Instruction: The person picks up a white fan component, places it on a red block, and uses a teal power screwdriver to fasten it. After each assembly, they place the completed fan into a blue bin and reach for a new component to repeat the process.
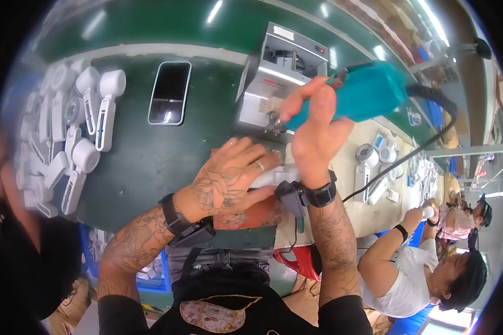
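My right hand [318, 134] grips a teal electric screwdriver [369, 92], blurred by motion, with a dark cord running off to the right. Its tip end lies close to the front of a grey metal screw feeder [268, 84]. Below it, my left hand [226, 176] holds a white plastic housing [274, 177] down on a reddish-brown block [246, 219], and its fingers hide much of the piece. Each wrist carries a black strap with a small dark box.
White handheld-fan housings [107, 111] are heaped at the left, and more white parts [365, 173] lie on the right. A phone [171, 93] rests at the back. A co-worker [408, 271] sits at right, holding a white piece. A blue crate [165, 273] stands below the table edge.
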Demonstrator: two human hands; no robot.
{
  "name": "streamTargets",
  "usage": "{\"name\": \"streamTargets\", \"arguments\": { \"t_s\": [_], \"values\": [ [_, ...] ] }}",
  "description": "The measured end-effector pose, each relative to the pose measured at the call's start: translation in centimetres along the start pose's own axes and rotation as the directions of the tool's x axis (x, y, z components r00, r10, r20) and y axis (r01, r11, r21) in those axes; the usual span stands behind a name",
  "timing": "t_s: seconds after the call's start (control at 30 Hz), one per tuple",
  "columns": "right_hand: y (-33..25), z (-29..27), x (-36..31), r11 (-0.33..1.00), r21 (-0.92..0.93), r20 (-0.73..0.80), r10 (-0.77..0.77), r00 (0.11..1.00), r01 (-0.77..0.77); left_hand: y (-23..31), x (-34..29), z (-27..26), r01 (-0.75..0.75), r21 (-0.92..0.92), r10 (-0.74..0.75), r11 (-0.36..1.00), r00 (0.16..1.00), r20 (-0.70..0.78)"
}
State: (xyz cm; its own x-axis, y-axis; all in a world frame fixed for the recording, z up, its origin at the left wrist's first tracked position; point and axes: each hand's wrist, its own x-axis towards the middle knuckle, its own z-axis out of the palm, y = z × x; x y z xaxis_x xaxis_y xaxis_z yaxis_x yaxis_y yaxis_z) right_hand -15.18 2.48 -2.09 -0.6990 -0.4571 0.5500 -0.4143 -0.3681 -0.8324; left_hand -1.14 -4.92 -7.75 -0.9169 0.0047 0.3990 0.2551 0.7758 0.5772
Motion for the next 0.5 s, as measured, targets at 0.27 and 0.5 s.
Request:
{"name": "streamTargets", "arguments": {
  "t_s": [0.27, 0.5],
  "values": [
    [-3.9, -2.4, -3.7, 0.991, 0.000, -0.014, 0.134, 0.991, -0.134, 0.1, 0.0, -0.3, 0.022, -0.005, -0.022, 1.000, 1.000, -0.018],
    [-3.8, -3.3, -4.4, 0.983, -0.019, -0.038, 0.180, 0.983, -0.180, 0.2, 0.1, -0.4, 0.041, -0.039, -0.041, 0.998, 0.999, -0.001]
  ]
}}
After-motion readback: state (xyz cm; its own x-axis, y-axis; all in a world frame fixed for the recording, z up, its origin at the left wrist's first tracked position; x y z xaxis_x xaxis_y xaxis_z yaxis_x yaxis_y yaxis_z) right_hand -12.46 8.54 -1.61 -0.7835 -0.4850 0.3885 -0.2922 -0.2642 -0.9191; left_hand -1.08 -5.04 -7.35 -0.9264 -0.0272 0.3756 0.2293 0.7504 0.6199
